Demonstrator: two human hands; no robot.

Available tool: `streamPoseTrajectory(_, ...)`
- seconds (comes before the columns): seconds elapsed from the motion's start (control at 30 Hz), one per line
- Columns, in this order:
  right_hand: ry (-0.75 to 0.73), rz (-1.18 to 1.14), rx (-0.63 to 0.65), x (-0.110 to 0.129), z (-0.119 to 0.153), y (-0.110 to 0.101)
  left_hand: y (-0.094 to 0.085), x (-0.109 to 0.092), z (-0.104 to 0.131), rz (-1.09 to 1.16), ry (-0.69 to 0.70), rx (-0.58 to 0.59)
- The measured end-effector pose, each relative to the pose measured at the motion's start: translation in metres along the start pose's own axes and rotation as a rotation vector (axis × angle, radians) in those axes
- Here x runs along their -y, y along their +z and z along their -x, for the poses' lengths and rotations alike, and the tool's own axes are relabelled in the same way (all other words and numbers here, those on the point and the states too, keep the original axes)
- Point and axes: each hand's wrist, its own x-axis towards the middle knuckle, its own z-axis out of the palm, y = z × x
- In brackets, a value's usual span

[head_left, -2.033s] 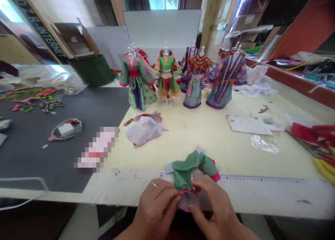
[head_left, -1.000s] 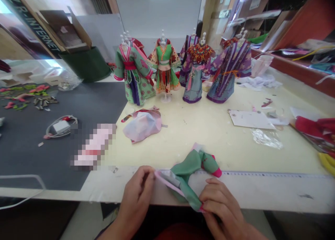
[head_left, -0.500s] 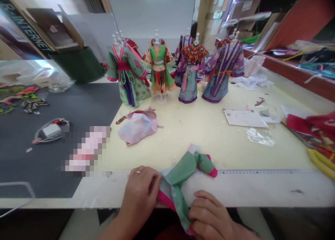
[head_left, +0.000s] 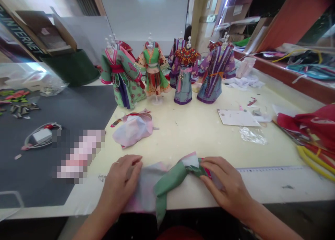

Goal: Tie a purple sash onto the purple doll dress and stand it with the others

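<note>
A small green garment [head_left: 171, 179] is stretched between two bare hands at the tabletop's [head_left: 188, 131] front edge. Its pale, pinkish-gray part is covered at the outer side by the left hand [head_left: 120, 182], whose fingers are curled; whether cloth is pinched in that grip cannot be told. The opposite, pink-trimmed end is caught between the fingers and thumb of the right hand [head_left: 227, 186], that grip being closed on it.

The garment's long axis is slanted, with one end pointed toward the right hand and up the tabletop, the other toward the near left, where a narrow green tip is draped over the front edge.

The pale tabletop is partly covered at left by a dark mat [head_left: 86, 103], on which a white adapter [head_left: 42, 136] and its coiled cable are placed. Beyond the hands, a pale pink cloth [head_left: 133, 130] is laid down, and a ruler [head_left: 272, 168] is seen at right. Farther back, miniature robes [head_left: 157, 70] are displayed on white stands before a whiteboard [head_left: 146, 18], flanked at left by a green bin [head_left: 73, 67] topped with an open carton [head_left: 48, 32].
</note>
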Motion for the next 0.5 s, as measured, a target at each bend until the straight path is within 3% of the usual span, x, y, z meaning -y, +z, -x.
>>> streamPoseTrajectory(0.07, 0.014, -0.012, 0.022, -0.001, -0.002, 0.005, 0.005, -0.011, 0.0, -0.039, 0.109, -0.129)
streamPoseTrajectory(0.13, 0.017, -0.01, 0.028, 0.003, -0.003, 0.012, 0.015, -0.026, 0.002, -0.04, 0.234, -0.162)
streamPoseTrajectory(0.23, 0.055, 0.01, 0.072, 0.009, -0.003, 0.02, 0.031, -0.051, 0.007, 0.007, 0.368, -0.008)
streamPoseTrajectory(0.3, 0.144, -0.086, 0.166, 0.007, -0.005, 0.016, 0.038, -0.061, 0.011, 0.033, 0.474, 0.067)
streamPoseTrajectory(0.37, 0.303, -0.267, 0.212, -0.007, -0.009, -0.002, 0.039, -0.061, 0.014, 0.043, 0.533, 0.07)
streamPoseTrajectory(0.4, 0.389, -0.328, 0.173, -0.017, -0.011, -0.018, 0.039, -0.057, 0.015, 0.042, 0.528, 0.044)
streamPoseTrajectory(0.47, 0.486, -0.298, -0.032, -0.043, -0.016, -0.062, 0.039, -0.044, 0.014, 0.046, 0.509, -0.021)
streamPoseTrajectory(0.5, 0.489, -0.172, -0.187, -0.056, -0.018, -0.089, 0.039, -0.037, 0.014, 0.052, 0.5, -0.045)
